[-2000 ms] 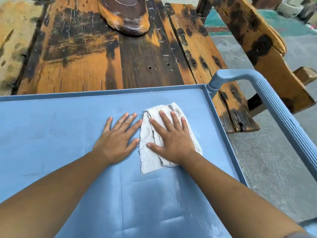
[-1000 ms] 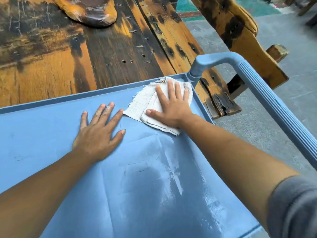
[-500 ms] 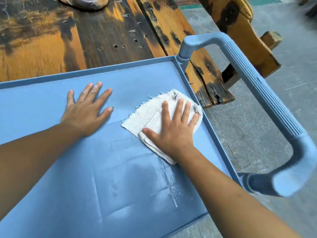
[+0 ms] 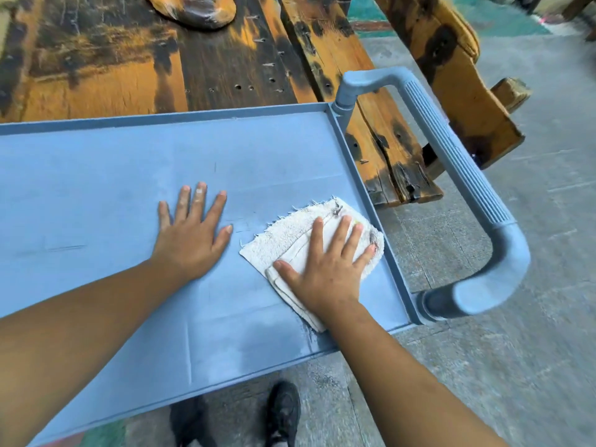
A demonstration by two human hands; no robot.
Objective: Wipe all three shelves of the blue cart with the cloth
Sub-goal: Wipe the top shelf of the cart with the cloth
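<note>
Pressing the cloth (image 4: 292,240) flat under a spread palm, the right hand (image 4: 325,269) works the top shelf (image 4: 96,175) of the cart close to its right rim, just inside the raised lip and near the front corner. The fingers lie fanned across the folded fabric rather than closed around it, which looks chosen to spread pressure over a wide patch and drag the whole pad along instead of a bunched edge. The left hand (image 4: 190,240) rests open and empty on the bare shelf just beside the cloth, palm down with its fingers splayed; that reads as a brace, steadying the body and perhaps keeping the cart from rolling under the push. The cloth is folded into a thick pad with a frayed edge toward the far side, a shape that should hold together better under rubbing. A paler, streaked patch shows on the shelf nearer the front edge, likely dust or damp. The handle (image 4: 451,162) curves around outside the right rim, clear of the arm. Beyond the cart stands a worn wooden bench (image 4: 129,66), and a dark shoe (image 4: 283,411) shows on the floor below the front edge. The two lower shelves are hidden, so only the top one can be judged underway.
</note>
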